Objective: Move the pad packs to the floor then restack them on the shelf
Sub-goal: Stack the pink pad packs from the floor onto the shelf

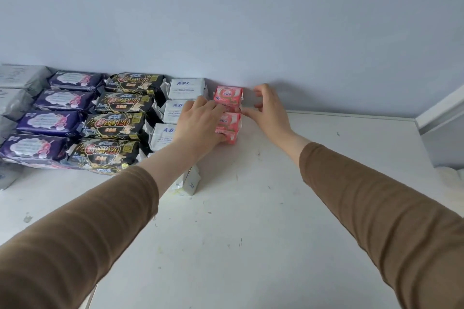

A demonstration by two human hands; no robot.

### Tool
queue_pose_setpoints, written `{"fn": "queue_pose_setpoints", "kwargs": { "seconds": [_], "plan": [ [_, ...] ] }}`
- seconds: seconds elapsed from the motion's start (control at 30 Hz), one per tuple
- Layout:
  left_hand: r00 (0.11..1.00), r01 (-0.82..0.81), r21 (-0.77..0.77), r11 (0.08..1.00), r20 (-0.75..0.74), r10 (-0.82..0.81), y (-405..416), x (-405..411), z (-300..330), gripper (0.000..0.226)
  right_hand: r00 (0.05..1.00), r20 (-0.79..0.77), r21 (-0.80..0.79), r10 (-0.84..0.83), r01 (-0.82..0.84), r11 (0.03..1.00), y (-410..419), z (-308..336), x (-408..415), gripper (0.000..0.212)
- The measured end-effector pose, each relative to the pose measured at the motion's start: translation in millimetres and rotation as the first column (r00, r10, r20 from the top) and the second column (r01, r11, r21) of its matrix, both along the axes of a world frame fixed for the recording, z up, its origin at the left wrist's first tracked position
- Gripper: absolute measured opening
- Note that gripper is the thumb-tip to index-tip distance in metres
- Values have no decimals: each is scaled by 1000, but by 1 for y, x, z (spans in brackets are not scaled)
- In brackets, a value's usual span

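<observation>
Reaching both hands to the pink pad packs [227,114] stacked against the shelf [251,208] wall: left hand [200,125] gripping them, right hand [266,108] loosely spread alongside. Probably restacking; next, squaring the stack.

two arms reach in from the bottom corners of the view, each covered by a long sleeve of the same plain brown, a warm tan-olive shade with no print, stripe or logo. the left sleeve [82,228] is a soft, close-fitting knit that creases lightly and ends in a simple edge partway along the forearm, leaving the wrist bare. the right sleeve [381,211] matches it in colour and cloth, with the same plain hem above the wrist. the left hand [200,123] and the right hand [268,110] are bare, with no visible rings, watch, bracelet or gloves.
</observation>
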State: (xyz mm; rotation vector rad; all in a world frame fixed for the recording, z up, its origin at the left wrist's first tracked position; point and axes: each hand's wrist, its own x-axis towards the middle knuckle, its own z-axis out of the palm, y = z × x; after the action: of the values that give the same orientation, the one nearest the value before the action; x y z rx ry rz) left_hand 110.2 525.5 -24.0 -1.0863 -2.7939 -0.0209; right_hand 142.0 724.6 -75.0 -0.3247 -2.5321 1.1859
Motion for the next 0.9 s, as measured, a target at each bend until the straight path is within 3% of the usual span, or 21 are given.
{"fn": "queue_pose_setpoints", "kwargs": {
  "seconds": [0.17, 0.37, 0.53, 0.73, 0.9],
  "plan": [
    [996, -59, -100, 993, -67, 52, 17, -13, -2, 56, 1000, 11, 45, -26, 26, 999, 16, -6, 26, 47],
    [993, -82, -98, 992, -98, 73, 19, -9, -5, 52, 999, 25, 52, -27, 26, 998, 15, -6, 52, 44],
    [996, -75, -38, 996, -45, 73, 4, 14, 4, 54, 997, 66, 88, 46, -52, 995, -2, 7, 77, 39],
    [1000, -25, 33, 999, -17, 25, -41, 68, 21, 47, 965, 212, 245, 156, -207, 947, -35, 33, 122, 40],
    [999, 45, 88, 995, -11, -44, -92, 122, 20, 47, 957, 254, 329, 139, -221, 918, -76, 55, 181, 40]
  ]
}}
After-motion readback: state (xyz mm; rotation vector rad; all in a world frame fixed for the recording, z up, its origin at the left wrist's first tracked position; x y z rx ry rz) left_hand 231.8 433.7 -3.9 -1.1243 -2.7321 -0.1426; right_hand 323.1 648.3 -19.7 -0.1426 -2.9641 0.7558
